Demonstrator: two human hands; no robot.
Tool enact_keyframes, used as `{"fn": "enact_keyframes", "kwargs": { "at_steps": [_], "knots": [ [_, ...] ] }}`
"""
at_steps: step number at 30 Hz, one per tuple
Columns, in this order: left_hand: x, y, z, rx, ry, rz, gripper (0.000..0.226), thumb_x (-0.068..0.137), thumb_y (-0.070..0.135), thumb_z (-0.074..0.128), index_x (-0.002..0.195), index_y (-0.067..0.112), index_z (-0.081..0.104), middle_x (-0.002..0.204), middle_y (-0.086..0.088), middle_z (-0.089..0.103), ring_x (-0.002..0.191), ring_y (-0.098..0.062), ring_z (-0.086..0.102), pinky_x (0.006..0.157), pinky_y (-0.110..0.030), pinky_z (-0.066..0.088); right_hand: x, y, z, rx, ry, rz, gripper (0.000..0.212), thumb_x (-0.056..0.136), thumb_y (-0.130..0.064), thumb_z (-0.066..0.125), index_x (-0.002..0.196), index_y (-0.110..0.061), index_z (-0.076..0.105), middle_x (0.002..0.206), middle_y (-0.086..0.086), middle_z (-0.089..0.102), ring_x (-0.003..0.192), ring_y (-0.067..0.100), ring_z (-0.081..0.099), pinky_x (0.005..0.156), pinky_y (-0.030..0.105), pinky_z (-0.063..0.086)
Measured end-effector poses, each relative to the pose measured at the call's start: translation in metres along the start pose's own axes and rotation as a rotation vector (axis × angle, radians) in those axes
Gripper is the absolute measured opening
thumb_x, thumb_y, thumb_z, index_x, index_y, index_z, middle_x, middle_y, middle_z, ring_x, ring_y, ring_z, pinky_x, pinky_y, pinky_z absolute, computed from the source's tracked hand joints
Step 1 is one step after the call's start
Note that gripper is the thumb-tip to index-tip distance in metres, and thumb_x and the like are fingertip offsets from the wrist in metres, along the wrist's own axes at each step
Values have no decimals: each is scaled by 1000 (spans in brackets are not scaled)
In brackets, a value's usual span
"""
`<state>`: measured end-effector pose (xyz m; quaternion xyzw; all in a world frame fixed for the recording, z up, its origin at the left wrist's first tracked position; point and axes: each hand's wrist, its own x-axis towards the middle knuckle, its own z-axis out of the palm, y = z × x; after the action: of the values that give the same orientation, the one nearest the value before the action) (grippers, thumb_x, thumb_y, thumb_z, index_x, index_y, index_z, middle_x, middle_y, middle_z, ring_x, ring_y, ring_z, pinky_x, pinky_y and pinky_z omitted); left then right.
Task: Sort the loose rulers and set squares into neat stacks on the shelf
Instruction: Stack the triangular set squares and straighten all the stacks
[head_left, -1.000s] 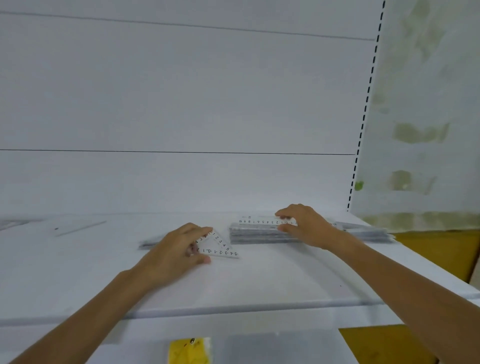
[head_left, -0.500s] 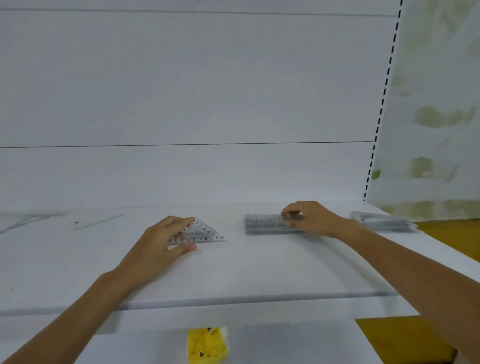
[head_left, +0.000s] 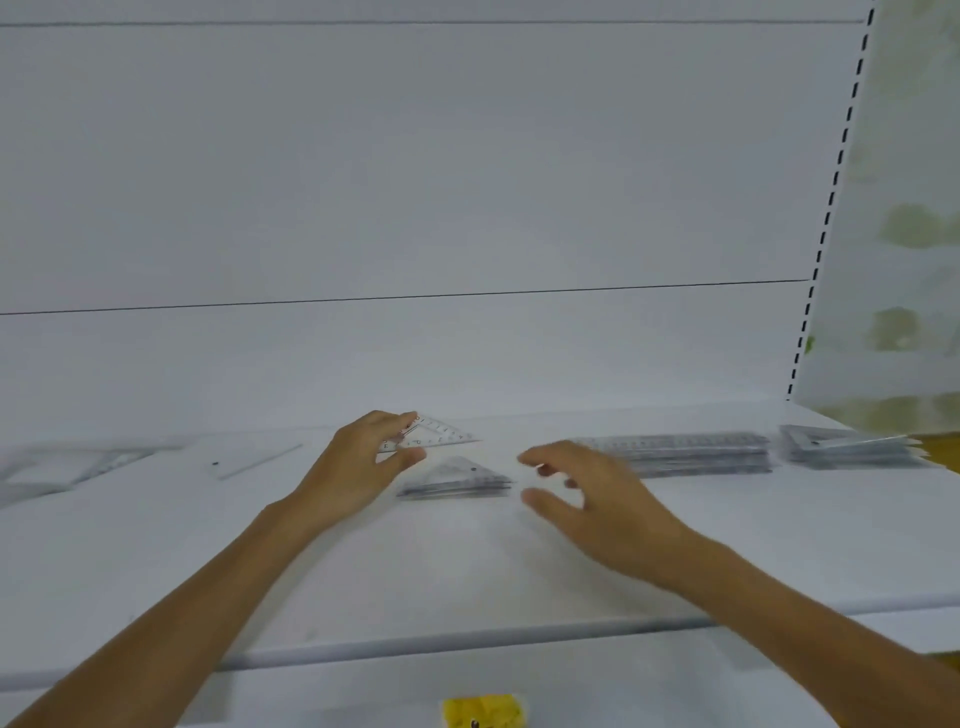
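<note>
Sorting partly done: three stacks formed, loose pieces left at the far left.

Nearest, at 6 o'clock, a yellow tag (head_left: 482, 711) sits under the white shelf (head_left: 467, 582). The right hand (head_left: 597, 506) hovers empty, fingers spread, beside a small stack of clear plastic set squares (head_left: 457, 480). The left hand (head_left: 363, 462) pinches one clear set square (head_left: 434, 437) above it, probably headed for that stack. At 2 o'clock lie a neat stack of clear rulers (head_left: 685, 454) and another set-square pile (head_left: 847, 449); at 10 o'clock, one loose ruler (head_left: 254, 462) and blurred pieces remain unsorted.
</note>
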<state>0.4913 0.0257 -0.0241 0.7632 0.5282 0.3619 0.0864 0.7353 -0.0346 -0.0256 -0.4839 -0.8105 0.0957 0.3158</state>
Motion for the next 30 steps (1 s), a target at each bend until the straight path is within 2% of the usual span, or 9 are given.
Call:
{"fn": "enact_keyframes", "kwargs": {
  "at_steps": [2,3,5,10,17,20,24,30],
  "knots": [
    [7,0,2,-38,-1,8,45,88,30,59,131,17,51,121,5,55,103,-1,50,90,-16,32,-10,-22,21,-81,-82,-40,46,89,-51,34,128,-29,47,124,-18,46,115,1,39,99,14,26],
    [10,0,5,-56,-10,16,45,88,30,58,131,17,51,124,5,55,105,-1,50,91,-16,32,-16,-28,32,-154,-120,-79,51,86,-51,24,125,-27,48,127,-14,46,118,6,38,102,20,28],
    [14,2,12,-60,-56,41,46,89,32,57,132,17,50,128,5,53,111,-2,49,93,-14,31,-23,-33,46,-303,-146,-157,56,84,-49,13,119,-22,49,124,-8,47,115,13,39,99,29,34],
    [14,2,30,3,-112,74,48,90,34,55,135,16,47,133,4,51,120,-8,47,92,-12,29,-22,-33,44,-314,-142,-166,60,82,-49,11,122,-22,47,125,-9,46,114,13,39,94,28,32],
    [14,-1,35,22,-139,21,51,88,38,57,134,17,47,131,3,51,121,-11,46,94,-17,31,-23,-32,46,-314,-147,-159,62,81,-50,9,124,-24,46,128,-11,46,115,11,38,95,24,30],
    [12,-1,38,99,-167,17,50,87,39,58,132,18,49,130,2,51,120,-14,47,95,-20,33,-24,-32,48,-305,-133,-162,64,81,-50,9,124,-23,47,127,-10,47,115,12,40,96,26,32],
    [12,-4,39,108,-167,31,42,87,37,59,126,22,53,131,5,45,120,-10,45,97,-19,32,-24,-31,48,-305,-138,-150,63,81,-50,9,125,-24,47,129,-11,46,116,10,39,96,25,31],
    [9,-11,36,82,-181,4,49,84,41,60,129,27,46,132,8,43,123,-11,43,104,-34,37,-25,-31,50,-297,-114,-141,67,79,-52,7,123,-24,49,127,-12,47,116,10,40,96,24,33]
  ]
}}
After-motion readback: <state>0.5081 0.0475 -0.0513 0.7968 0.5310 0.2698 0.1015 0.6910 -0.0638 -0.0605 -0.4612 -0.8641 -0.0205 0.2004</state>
